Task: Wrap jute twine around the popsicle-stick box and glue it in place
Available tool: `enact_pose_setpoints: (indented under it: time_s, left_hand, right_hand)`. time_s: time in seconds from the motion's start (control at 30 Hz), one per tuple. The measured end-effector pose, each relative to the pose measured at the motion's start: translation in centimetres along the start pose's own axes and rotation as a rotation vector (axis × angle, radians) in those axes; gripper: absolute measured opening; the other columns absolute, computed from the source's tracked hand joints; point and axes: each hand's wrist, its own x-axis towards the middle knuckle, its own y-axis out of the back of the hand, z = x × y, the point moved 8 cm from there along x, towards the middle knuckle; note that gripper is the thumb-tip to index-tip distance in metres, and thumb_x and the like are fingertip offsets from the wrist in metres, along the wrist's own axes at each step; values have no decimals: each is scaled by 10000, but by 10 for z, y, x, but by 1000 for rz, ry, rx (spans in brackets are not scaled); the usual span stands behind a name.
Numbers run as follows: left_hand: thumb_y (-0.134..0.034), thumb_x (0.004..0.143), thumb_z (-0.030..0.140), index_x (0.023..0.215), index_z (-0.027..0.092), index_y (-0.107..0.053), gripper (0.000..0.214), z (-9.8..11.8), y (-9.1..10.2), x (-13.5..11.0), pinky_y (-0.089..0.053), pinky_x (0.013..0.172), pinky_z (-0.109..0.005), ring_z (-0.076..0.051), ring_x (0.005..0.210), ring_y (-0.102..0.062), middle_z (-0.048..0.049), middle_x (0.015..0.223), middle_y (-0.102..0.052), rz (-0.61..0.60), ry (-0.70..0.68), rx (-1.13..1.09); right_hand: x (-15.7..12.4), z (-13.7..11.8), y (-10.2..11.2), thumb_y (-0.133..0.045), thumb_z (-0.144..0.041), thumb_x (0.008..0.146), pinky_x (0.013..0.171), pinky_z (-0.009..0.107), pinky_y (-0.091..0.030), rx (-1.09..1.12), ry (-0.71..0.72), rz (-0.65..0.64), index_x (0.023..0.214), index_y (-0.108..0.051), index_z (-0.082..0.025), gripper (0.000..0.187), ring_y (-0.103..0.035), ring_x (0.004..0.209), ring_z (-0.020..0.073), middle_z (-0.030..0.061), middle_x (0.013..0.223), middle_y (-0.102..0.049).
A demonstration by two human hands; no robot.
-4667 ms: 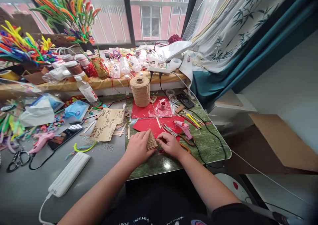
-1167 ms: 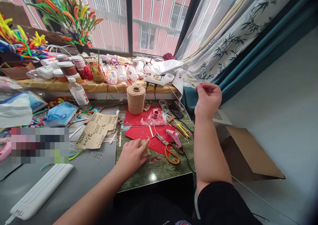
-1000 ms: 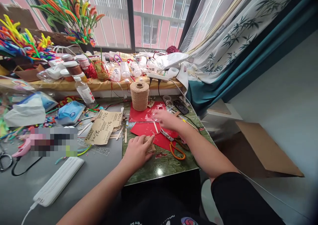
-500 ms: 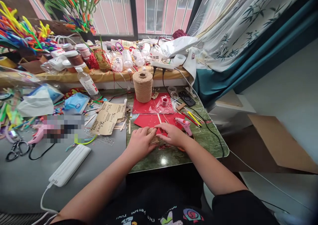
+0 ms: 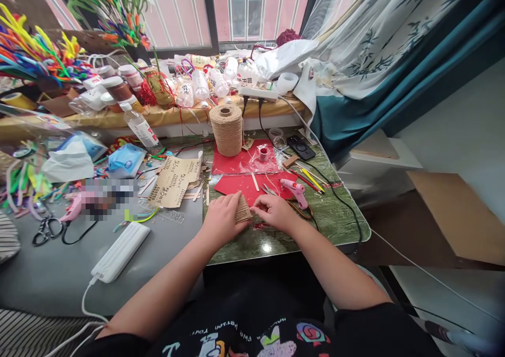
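The brown ribbed piece lies between the two hands, close to the front edge of the green wood-patterned worktop and well in from its right front corner. The left hand is the nearer: it covers the piece's left part and grips it, fingers over the top and thumb along the side toward the front edge. Only the right end shows; with the rest hidden under the palm, I cannot tell which way the long axis runs. The right hand comes in from the right, fingers curled, thumb and forefinger tips just beside or touching that exposed end; whether they pinch a strand or an edge, I cannot tell. Toward the front edge, a strip of green surface shows below both wrists. On the far side, the red sheet lies just beyond the fingers, with the twine spool standing farther back. To the right, the scissors and pink glue gun sit close past the right knuckles, making that side the tighter one.
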Motion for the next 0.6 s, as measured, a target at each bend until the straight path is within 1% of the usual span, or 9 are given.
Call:
enact_pose_setpoints:
  time_s: [0.1, 0.23, 0.3, 0.4, 0.5, 0.53, 0.6]
  left_hand:
    - [-738, 844, 616, 1495, 206, -450, 822, 0, 1, 0, -420, 1030, -501, -372, 1210, -595, -156, 1372, -636, -12, 4, -10]
    - [-738, 846, 616, 1480, 214, -461, 800, 0, 1, 1, -424, 1025, -499, -370, 1208, -593, -151, 1362, -640, -14, 7, -22]
    - [-740, 848, 611, 1471, 208, -467, 791, 0, 2, 1, -428, 1026, -505, -373, 1205, -596, -153, 1361, -641, -10, 4, -30]
    - [-763, 832, 600, 1460, 214, -474, 791, -3, 5, 0, -433, 1047, -523, -375, 1221, -594, -147, 1369, -637, 10, -9, -82]
    - [-785, 823, 569, 1461, 238, -453, 791, -13, 14, -4, -439, 1088, -526, -359, 1275, -577, -134, 1395, -616, 75, 15, -223]
    - [-788, 824, 554, 1468, 248, -435, 795, -17, 16, -6, -438, 1106, -524, -351, 1300, -567, -132, 1413, -599, 105, 28, -287]
    - [-794, 824, 520, 1483, 265, -389, 815, -25, 17, -13, -432, 1141, -515, -335, 1346, -541, -132, 1456, -549, 176, 50, -424]
  right_hand:
    - [-3, 7, -3, -694, -320, 952, 636, 271, -409, 45, -49, 28, 867, -701, -202, 146, -549, 668, 146, 0, 749, -647]
    - [-2, 24, -14, -709, -405, 930, 583, 258, -391, 226, -150, -19, 868, -703, -194, 220, -499, 612, 132, -20, 704, -617]
    - [-1, 31, -19, -726, -441, 912, 591, 257, -399, 303, -179, -19, 870, -707, -190, 255, -502, 617, 130, -24, 706, -613]
    - [0, 36, -29, -746, -501, 886, 628, 266, -442, 458, -219, -3, 859, -697, -184, 322, -546, 646, 137, -11, 747, -646]
    - [1, 26, -34, -729, -549, 893, 682, 284, -493, 589, -205, 31, 868, -682, -188, 365, -595, 691, 152, 2, 782, -666]
    - [2, 19, -33, -713, -550, 908, 683, 286, -499, 591, -185, 51, 880, -680, -192, 360, -597, 695, 155, 4, 788, -664]
    - [3, 2, -25, -678, -526, 946, 661, 285, -494, 523, -130, 91, 910, -686, -204, 324, -585, 683, 156, 9, 796, -656]
